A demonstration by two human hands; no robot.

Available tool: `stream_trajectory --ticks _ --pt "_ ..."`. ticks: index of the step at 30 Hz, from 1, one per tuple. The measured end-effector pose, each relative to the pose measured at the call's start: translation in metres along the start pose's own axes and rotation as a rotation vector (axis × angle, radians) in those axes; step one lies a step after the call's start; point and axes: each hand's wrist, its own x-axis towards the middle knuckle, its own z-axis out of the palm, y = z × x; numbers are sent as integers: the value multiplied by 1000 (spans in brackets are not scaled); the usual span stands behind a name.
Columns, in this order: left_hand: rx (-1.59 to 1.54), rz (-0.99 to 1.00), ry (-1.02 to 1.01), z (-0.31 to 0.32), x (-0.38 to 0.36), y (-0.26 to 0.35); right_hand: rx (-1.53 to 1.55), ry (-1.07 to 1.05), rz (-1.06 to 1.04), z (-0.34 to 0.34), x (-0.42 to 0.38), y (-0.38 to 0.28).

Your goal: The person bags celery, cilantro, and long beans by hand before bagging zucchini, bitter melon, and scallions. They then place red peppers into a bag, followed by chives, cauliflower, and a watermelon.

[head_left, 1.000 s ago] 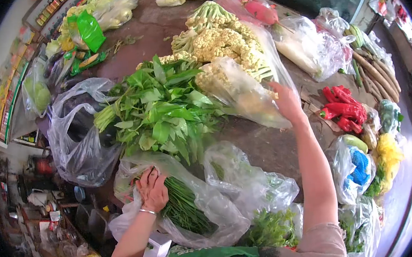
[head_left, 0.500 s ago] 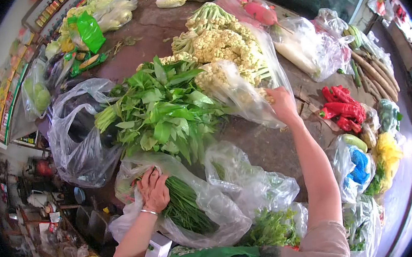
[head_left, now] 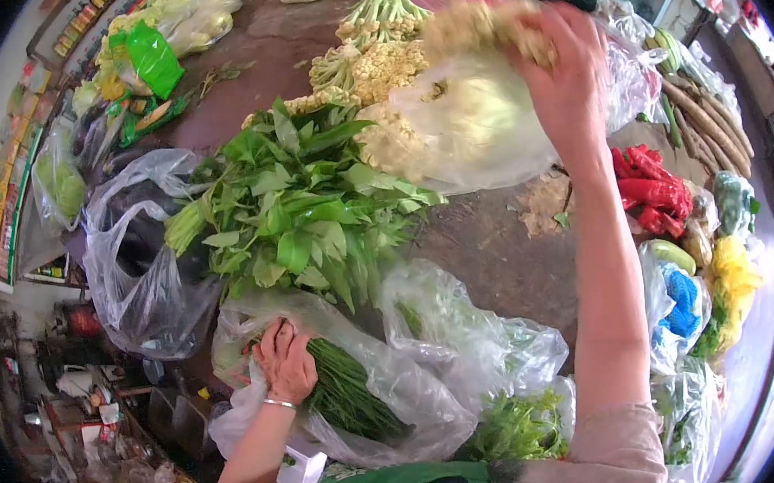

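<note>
My left hand [head_left: 287,363] rests with its fingers bent over the upper end of a bundle of thin green stalks [head_left: 350,389], which lies in an open clear plastic bag [head_left: 430,400]. My right hand [head_left: 570,65] is raised at the upper right, its fingers round a pale yellow cauliflower piece [head_left: 487,27] that is blurred by motion. Below that piece, a clear plastic bag [head_left: 478,121] spreads beside the heap of cauliflower [head_left: 389,69]. Leafy greens [head_left: 295,204] lie between the heap and my left hand.
Red peppers [head_left: 652,188], long brown roots [head_left: 712,131] and a yellow bag [head_left: 734,283] line the right side. A clear bag over dark vegetables [head_left: 146,255] lies at the left. Feathery greens [head_left: 522,429] sit near the front edge. Shelves stand at far left.
My right hand has moved up and slightly right, lifting a cauliflower piece. The clear bag over the cauliflower has shifted and spread. My left hand stays on the stalks.
</note>
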Motion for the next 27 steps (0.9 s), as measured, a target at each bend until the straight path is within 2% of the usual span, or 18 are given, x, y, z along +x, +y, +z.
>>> stream_trajectory --ticks 2,4,5,6,7,9,10,13,15,18,20,22,24,26,27 --pt "15 -1 41 0 -2 1 26 188 -113 26 24 -5" --pt "18 10 37 2 -6 -1 57 147 -66 57 28 -19" --pt "20 12 34 3 -5 -2 17 156 -165 68 20 -28" --pt "13 34 38 4 -5 -3 20 65 -153 95 5 -24" --pt "16 19 24 3 -5 -3 93 -193 -53 96 -13 -39" --pt "-13 -28 -20 6 -9 -4 145 -466 -132 150 -67 -21" --pt "-19 -13 -21 5 -10 -3 45 -509 -187 148 -78 -34" --pt "-4 -47 -47 7 -13 -5 122 -464 -61 133 -67 -50" --pt "-11 -41 -42 6 -15 -5 121 -561 -32 123 -55 -49" --pt "-35 -54 -34 6 -10 -4 270 -454 -1 107 -50 -51" --pt "-57 -58 -47 7 -9 -4 244 -381 -11 78 -46 -51" --pt "-32 -54 -28 8 -11 -5 97 -242 84 48 -51 -48" --pt "-23 -52 -29 8 -11 -5 50 -219 124 23 -66 -30" --pt "-13 -55 -30 8 -11 -5 -7 -66 368 16 -91 -13" --pt "-19 -55 -31 7 -11 -5 -7 -64 369 17 -104 -9"
